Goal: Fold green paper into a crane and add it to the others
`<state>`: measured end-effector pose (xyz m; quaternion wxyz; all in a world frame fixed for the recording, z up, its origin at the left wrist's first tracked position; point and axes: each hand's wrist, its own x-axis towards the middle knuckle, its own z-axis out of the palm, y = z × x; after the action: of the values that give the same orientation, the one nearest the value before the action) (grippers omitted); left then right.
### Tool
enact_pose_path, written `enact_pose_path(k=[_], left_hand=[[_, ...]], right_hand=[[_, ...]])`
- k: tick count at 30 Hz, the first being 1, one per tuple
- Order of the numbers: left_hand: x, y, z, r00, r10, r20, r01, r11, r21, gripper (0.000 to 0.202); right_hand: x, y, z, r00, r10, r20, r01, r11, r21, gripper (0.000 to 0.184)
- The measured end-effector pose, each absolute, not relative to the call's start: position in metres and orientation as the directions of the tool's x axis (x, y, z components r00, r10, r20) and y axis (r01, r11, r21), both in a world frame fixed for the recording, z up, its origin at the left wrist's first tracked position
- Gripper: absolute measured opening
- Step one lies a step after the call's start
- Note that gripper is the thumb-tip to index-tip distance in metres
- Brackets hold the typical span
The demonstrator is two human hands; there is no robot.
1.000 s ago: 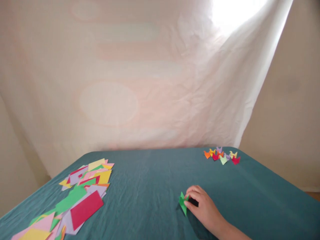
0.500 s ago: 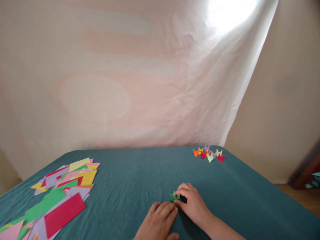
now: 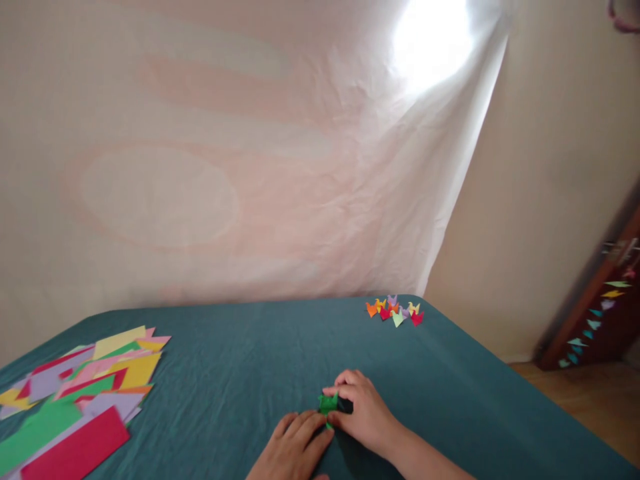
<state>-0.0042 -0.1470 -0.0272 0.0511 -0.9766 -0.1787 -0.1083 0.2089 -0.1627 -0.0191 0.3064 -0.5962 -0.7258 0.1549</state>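
Note:
A small green origami bird (image 3: 328,404) is held low over the cloth between the thumb and fingers of my right hand (image 3: 367,410). A short black object (image 3: 345,405) shows behind the paper, inside the curl of that hand; its kind cannot be made out. My left hand (image 3: 296,445) lies palm down on the cloth with fingers stretched out, its fingertips at the near edge of the green bird. Part of the bird is hidden by the fingers.
Coloured paper sheets, with a red one (image 3: 77,447) in front, lie in a loose pile at left. Several small folded paper birds (image 3: 397,319) stand at the far right corner of the green tablecloth (image 3: 240,360). A pale sheet (image 3: 280,200) hangs behind; hanging paper birds (image 3: 593,325) show at right.
My view has turned a little to the right, so the table and hands appear shifted left. Both hands stay at the green bird, which now looks slightly turned.

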Motion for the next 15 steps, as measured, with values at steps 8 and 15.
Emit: enact_pose_path(k=[8,15], left_hand=[[-0.0102,-0.1411,-0.0395,0.902,0.303,0.307,0.318,-0.948,-0.001,0.042],[-0.0082,-0.1426,-0.0371,0.889,0.352,0.294,0.372,-0.928,-0.014,0.057]], right_hand=[[0.2136,-0.1658,-0.016,-0.18,0.963,0.201,0.796,0.263,-0.546,0.056],[0.2145,-0.166,-0.0163,-0.209,0.956,0.208,0.787,0.29,-0.545,0.068]])
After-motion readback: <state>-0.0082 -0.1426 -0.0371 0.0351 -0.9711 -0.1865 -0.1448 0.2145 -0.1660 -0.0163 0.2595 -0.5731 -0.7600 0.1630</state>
